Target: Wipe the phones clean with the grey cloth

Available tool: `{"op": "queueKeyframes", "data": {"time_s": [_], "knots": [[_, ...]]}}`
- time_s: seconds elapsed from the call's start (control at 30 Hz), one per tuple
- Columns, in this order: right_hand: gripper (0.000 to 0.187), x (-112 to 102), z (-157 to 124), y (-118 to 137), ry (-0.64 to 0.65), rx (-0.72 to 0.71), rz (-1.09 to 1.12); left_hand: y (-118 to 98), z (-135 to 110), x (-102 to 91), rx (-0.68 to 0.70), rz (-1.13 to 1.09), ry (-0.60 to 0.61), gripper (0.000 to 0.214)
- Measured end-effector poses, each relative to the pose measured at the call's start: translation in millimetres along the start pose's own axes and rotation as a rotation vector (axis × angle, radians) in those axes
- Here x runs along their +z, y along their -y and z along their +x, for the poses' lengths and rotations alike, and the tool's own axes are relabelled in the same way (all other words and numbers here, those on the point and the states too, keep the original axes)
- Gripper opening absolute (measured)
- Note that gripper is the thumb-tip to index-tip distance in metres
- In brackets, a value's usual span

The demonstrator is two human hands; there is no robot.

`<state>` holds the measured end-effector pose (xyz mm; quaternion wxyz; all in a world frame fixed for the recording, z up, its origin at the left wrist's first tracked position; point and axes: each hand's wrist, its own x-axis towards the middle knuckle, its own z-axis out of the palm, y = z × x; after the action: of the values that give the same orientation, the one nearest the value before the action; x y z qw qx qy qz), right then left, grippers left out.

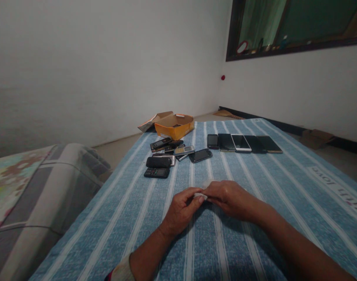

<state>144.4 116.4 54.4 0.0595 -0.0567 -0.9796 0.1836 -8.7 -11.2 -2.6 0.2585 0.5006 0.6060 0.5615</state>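
Note:
My left hand (pixel 182 209) and my right hand (pixel 228 197) meet over the blue striped cloth (pixel 254 218), fingers pinched together on a small white piece (pixel 200 195) held between them. What the piece is stays unclear. Beyond my hands lies a loose heap of old keypad phones (pixel 169 154). To its right, several smartphones (pixel 243 143) lie side by side in a row.
An open orange cardboard box (pixel 174 125) sits at the far end of the cloth. A grey rolled mattress or cushion (pixel 50 195) lies at the left. White walls stand behind, with a dark-framed window (pixel 289 27) at upper right.

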Motion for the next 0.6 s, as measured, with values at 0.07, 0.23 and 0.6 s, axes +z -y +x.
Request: {"op": "queueKeyframes", "data": {"time_s": [0.07,0.23,0.6], "knots": [[0.02,-2.3,-1.1,-1.8,0.003,-0.003,0.02,-0.4,-0.1,0.6,-0.004,0.006,-0.021,0.022],[0.018,-4.7,-3.0,-7.5,-0.023,-0.018,0.088,-3.4,1.0,0.1,-0.044,0.036,-0.077,0.017],[0.015,-11.8,-5.7,-8.9,-0.047,-0.017,0.185,-8.9,3.4,2.0,-0.003,0.111,-0.176,0.01]]}}
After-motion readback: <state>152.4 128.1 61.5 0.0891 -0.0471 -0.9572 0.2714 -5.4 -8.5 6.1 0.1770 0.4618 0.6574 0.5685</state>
